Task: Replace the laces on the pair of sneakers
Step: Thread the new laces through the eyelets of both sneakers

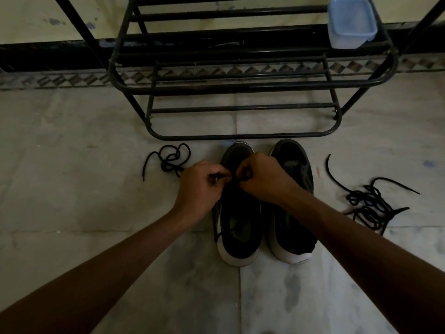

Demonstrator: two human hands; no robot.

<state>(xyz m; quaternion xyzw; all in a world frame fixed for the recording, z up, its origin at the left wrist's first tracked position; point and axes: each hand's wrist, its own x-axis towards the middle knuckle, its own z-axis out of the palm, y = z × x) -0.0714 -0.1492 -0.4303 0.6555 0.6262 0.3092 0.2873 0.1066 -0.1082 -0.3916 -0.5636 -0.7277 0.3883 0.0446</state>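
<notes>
1. While the light is dim and small details are mushy, both bare forearms clearly reach in from the near edge and meet over the left sneaker [238, 220]. It stands on the pale tiled floor [96, 213] with its white heel toward the person and its toe pointing away.
2. The right sneaker [292, 165] sits just beside the left sneaker, on its right, facing the same way.
3. The left hand [201, 186] is over the left sneaker's left side, about mid-shoe. Its fingers are curled in, pinching a black lace [218, 175] between thumb and fingertips.
4. The right hand [260, 175] is over the middle of the left sneaker's upper, fingers curled tight around what looks like the same lace. A thin bit of lace also trails down the left sneaker's left edge toward the heel.
5. A loose lace [172, 157] lies looped on the floor to the left of the left sneaker's toe, not touching it.
6. A tangled lace pile [368, 203] lies well to the right of the left sneaker, past its partner.
7. Just beyond the left sneaker's toe is the bottom rail of a black metal shoe rack [240, 136].
8. A pale blue plastic container [350, 22] sits on a higher shelf, far beyond the left sneaker and off to its right.
9. Farthest from the left sneaker, a dark skirting band [48, 54] runs along the wall.
</notes>
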